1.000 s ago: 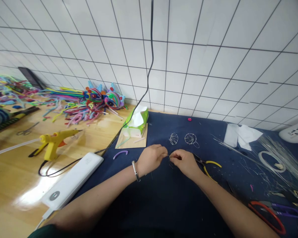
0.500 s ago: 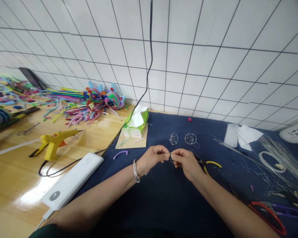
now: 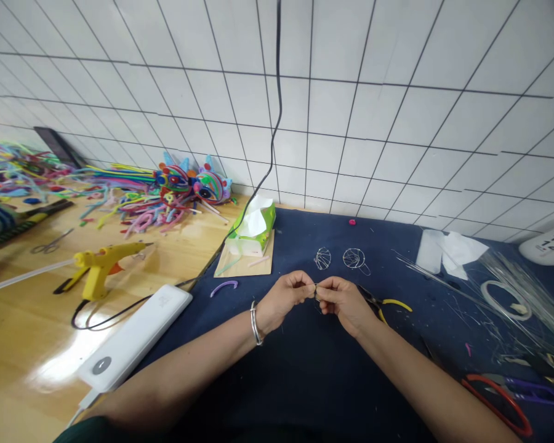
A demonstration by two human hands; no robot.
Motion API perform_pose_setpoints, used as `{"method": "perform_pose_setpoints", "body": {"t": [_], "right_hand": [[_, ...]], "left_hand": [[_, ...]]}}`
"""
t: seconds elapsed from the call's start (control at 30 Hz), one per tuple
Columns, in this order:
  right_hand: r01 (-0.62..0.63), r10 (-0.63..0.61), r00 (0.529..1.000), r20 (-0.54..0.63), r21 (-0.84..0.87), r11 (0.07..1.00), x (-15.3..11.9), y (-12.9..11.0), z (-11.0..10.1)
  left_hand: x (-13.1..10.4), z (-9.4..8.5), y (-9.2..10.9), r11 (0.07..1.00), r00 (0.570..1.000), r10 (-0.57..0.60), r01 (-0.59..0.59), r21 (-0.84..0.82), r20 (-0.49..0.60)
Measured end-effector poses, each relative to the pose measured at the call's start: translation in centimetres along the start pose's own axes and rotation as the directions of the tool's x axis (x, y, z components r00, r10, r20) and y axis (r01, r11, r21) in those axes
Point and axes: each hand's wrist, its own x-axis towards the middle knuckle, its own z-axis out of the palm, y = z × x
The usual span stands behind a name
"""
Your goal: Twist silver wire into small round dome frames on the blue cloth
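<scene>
My left hand (image 3: pixel 284 299) and my right hand (image 3: pixel 344 303) meet over the dark blue cloth (image 3: pixel 300 375), fingertips nearly touching. Both pinch a small piece of thin wire (image 3: pixel 316 293), mostly hidden by the fingers, so its shape cannot be made out. Just beyond the hands lie two round wire frames (image 3: pixel 322 258), the right one with a loop of wire sticking out. Pliers with yellow handles (image 3: pixel 396 304) rest beside my right hand, their jaws partly behind it. A curved purple strip (image 3: pixel 224 287) lies left of my left hand.
At left on the wooden table are a yellow glue gun (image 3: pixel 102 264), a white power bank (image 3: pixel 138 335) and colourful pipe cleaners (image 3: pixel 152 212). A tissue pack (image 3: pixel 253 231) stands behind. Wire lengths (image 3: pixel 512 289), a wire coil (image 3: pixel 489 300), red-handled scissors (image 3: pixel 501 400) and a mug (image 3: pixel 547 248) are at right.
My right hand's lower fingers have curled in slightly, and less wire shows beneath the fingertips. Both hands keep their pinch in nearly the same place.
</scene>
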Motion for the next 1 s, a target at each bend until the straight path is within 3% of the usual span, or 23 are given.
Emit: {"method": "perform_pose_setpoints", "body": {"t": [0.67,0.77,0.87,0.93,1.0], "right_hand": [[0.059,-0.059,0.995,-0.079,0.007,0.998,-0.1,1.0,0.5],[0.084,-0.091,0.994,-0.059,-0.111,0.99,-0.1,0.4,0.1],[0.126,-0.141,0.99,-0.024,-0.31,0.942,0.1,-0.6,-0.6],[0.131,-0.16,0.987,-0.023,-0.462,0.877,0.4,-1.1,-1.2],[0.125,-0.171,0.985,-0.02,-0.606,0.786,0.6,-1.4,-1.8]], "left_hand": [[0.2,1.1,-1.4,0.992,0.99,0.115,-0.109,0.066,-0.085],[0.3,0.6,-0.8,0.987,0.996,0.087,-0.083,0.136,-0.021],[0.5,-0.6,0.5,0.947,0.989,0.092,-0.123,0.296,0.118],[0.6,-1.6,1.4,0.872,0.977,0.119,-0.188,0.451,0.176],[0.7,-2.7,2.3,0.732,0.958,0.158,-0.276,0.623,0.239]]}}
